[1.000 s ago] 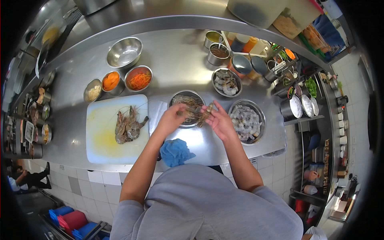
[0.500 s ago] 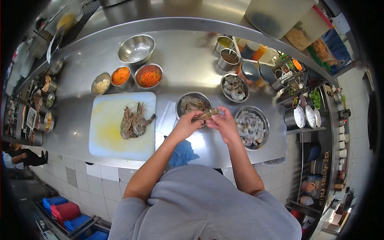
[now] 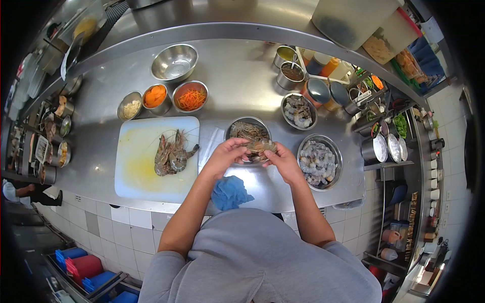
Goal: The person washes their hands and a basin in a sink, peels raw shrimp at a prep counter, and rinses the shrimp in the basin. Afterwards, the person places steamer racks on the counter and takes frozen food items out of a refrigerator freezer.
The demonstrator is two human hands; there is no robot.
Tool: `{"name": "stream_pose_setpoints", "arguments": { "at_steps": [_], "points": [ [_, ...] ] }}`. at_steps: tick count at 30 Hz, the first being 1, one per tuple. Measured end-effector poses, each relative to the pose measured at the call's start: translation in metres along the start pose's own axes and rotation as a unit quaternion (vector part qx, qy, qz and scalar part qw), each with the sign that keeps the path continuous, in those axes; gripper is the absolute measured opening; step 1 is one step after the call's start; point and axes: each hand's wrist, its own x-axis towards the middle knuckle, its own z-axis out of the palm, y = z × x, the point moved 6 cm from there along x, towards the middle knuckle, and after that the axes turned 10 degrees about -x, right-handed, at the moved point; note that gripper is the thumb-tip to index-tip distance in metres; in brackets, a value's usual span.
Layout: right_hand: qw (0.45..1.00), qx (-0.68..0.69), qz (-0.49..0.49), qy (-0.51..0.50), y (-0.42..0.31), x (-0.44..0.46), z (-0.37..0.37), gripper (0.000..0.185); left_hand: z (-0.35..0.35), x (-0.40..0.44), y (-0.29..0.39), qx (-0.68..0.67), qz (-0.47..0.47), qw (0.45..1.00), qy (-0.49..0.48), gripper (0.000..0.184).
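Both my hands hold one shrimp [image 3: 261,146] over a steel bowl [image 3: 268,122] of shell-on shrimp or shrimp shells. My left hand [image 3: 226,155] pinches the shrimp's left end. At the other end, the thumb and fingers of my right hand [image 3: 283,162] are closed on it. Right of that hand stands a bowl of peeled grey shrimp [image 3: 317,160], with a smaller bowl of shrimp [image 3: 298,112] behind it. Large whole prawns [image 3: 173,153] lie on the white cutting board [image 3: 131,182] to the left. A crumpled blue cloth [image 3: 231,193] rests near my left wrist.
Small bowls of chopped garlic-like bits [image 3: 132,108], orange slices [image 3: 155,96] and carrot shreds [image 3: 190,97] stand behind the board, near a bare steel bowl [image 3: 175,63]. Sauce pots [image 3: 291,74] and lidded jars [image 3: 318,91] stand back right. A shelf edge [image 3: 227,31] crosses above.
The shrimp between my hands has turned so more of its side shows. My left hand has shifted slightly left, its fingers more raised. The seated person at far left has moved slightly.
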Motion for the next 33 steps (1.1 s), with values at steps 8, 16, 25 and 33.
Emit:
{"name": "stream_pose_setpoints", "arguments": {
  "at_steps": [8, 16, 25, 33],
  "points": [
    [0.996, -0.027, -0.015, 0.083, 0.010, 0.002, -0.021, 0.019, -0.051, 0.004, -0.003, -0.012, 0.059, 0.984, 0.169, 0.026],
    [0.988, 0.085, 0.036, 0.125, 0.010, -0.001, -0.026, 0.020, -0.059, 0.003, 0.001, 0.020, 0.075, 0.977, 0.197, 0.026],
    [0.995, 0.083, 0.032, 0.050, 0.014, -0.003, -0.013, 0.034, -0.034, 0.004, -0.001, 0.059, 0.055, 0.991, 0.109, 0.032],
    [0.997, 0.024, 0.006, 0.078, 0.013, -0.004, -0.029, 0.038, -0.074, 0.019, 0.028, 0.336, 0.184, 0.890, 0.245, 0.031]
  ]
}}
